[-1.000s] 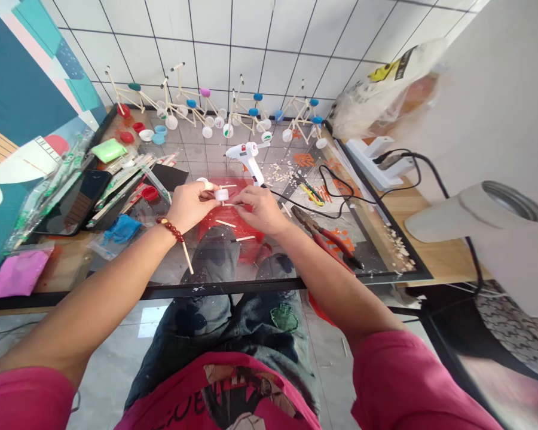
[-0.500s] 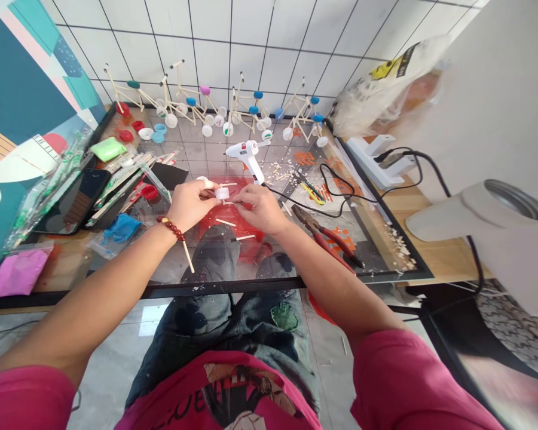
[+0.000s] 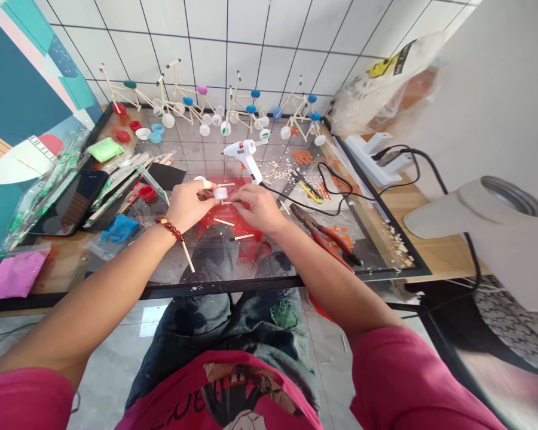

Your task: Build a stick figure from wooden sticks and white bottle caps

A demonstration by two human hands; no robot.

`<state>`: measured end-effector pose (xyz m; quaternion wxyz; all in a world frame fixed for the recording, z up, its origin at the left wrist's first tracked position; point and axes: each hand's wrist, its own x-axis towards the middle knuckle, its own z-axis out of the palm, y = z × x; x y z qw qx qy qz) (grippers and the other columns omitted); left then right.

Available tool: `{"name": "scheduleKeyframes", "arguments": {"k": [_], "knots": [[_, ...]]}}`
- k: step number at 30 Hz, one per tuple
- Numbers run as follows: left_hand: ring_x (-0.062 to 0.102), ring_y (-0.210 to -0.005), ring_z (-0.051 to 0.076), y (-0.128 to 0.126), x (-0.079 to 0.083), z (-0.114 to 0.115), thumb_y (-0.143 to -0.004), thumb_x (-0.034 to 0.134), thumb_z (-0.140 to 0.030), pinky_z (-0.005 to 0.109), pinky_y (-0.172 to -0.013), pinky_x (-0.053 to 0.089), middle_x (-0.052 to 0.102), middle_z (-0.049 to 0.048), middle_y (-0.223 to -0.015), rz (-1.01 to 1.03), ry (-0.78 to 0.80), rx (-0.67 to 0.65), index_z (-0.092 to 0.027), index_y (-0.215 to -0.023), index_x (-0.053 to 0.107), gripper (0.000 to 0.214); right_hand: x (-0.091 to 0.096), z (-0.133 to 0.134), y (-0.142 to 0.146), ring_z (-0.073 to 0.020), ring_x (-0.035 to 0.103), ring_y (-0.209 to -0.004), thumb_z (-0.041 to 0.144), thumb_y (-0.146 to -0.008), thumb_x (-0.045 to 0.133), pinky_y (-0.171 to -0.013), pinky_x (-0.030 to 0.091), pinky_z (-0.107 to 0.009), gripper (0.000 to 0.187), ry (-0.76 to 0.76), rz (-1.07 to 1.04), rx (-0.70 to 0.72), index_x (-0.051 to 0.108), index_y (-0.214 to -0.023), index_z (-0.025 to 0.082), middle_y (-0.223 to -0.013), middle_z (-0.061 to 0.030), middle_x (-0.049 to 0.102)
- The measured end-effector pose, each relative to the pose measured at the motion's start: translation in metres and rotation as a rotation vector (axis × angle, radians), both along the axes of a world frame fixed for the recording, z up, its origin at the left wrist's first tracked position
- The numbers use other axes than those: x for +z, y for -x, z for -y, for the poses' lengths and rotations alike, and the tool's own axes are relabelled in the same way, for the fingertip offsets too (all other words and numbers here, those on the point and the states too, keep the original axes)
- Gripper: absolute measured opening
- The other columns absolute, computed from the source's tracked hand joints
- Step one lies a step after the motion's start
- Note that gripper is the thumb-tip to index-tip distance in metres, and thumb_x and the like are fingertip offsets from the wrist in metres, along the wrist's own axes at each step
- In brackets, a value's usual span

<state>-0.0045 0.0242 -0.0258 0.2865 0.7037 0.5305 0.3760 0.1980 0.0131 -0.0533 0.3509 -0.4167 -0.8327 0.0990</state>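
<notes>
Between the fingers of my left hand is a white bottle cap, pinched at its left side. My right hand, just to the right, has its fingers closed on a short wooden stick whose end reaches the cap's lower side. Another white cap shows behind my left fingers. A white glue gun rests behind my hands, its nozzle toward the left. Loose wooden sticks lie on the glass tabletop in front of my fingers. Part of the held stick is hidden by my right fingers.
Several small stick-and-cap models stand along the tiled wall. Red-handled pliers and yellow-handled cutters lie at the right, beside the gun's black cord. A phone, stick bundles and clay packets crowd the left. A power strip stands right.
The whole view has shifted slightly. My hands keep nearly the same pose, with the cap and stick still held together.
</notes>
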Motion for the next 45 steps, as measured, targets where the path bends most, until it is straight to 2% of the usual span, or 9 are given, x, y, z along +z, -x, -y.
{"name": "scheduleKeyframes", "arguments": {"k": [26, 38, 42, 45], "knots": [[0.069, -0.071, 0.017, 0.0021, -0.0049, -0.0028, -0.066, 0.077, -0.020, 0.027, -0.073, 0.055, 0.075, 0.0023, -0.077, -0.048, -0.003, 0.025, -0.017, -0.097, 0.080, 0.031, -0.0005, -0.0005, -0.0008, -0.0190, 0.064, -0.088, 0.011, -0.087, 0.056, -0.084, 0.049, -0.032, 0.020, -0.027, -0.042, 0.029, 0.074, -0.090, 0.019, -0.092, -0.0065, 0.071], [0.069, -0.072, 0.016, 0.0007, -0.0006, -0.0010, -0.067, 0.077, -0.019, 0.026, -0.074, 0.055, 0.076, 0.0015, -0.078, -0.050, 0.007, 0.027, -0.017, -0.096, 0.079, 0.029, 0.0003, -0.0008, -0.0008, -0.0197, 0.064, -0.088, 0.013, -0.089, 0.055, -0.085, 0.049, -0.034, 0.021, -0.008, -0.014, 0.032, 0.075, -0.093, 0.019, -0.093, -0.0076, 0.070], [0.069, -0.072, 0.017, 0.0012, -0.0022, -0.0012, -0.067, 0.077, -0.020, 0.026, -0.074, 0.056, 0.076, 0.0022, -0.079, -0.047, 0.010, 0.022, -0.017, -0.096, 0.079, 0.030, 0.0005, 0.0002, 0.0006, -0.0191, 0.065, -0.089, 0.012, -0.088, 0.056, -0.085, 0.048, -0.033, 0.021, 0.012, -0.010, 0.008, 0.075, -0.092, 0.019, -0.093, -0.0071, 0.070], [0.070, -0.073, 0.017, 0.0018, -0.0034, -0.0015, -0.066, 0.076, -0.022, 0.026, -0.074, 0.056, 0.076, 0.0023, -0.078, -0.044, 0.007, 0.018, -0.017, -0.097, 0.079, 0.031, 0.0018, 0.0020, 0.0018, -0.0206, 0.065, -0.092, 0.009, -0.082, 0.057, -0.087, 0.048, -0.034, 0.025, 0.026, -0.003, -0.038, 0.074, -0.097, 0.020, -0.097, -0.0073, 0.071]]}}
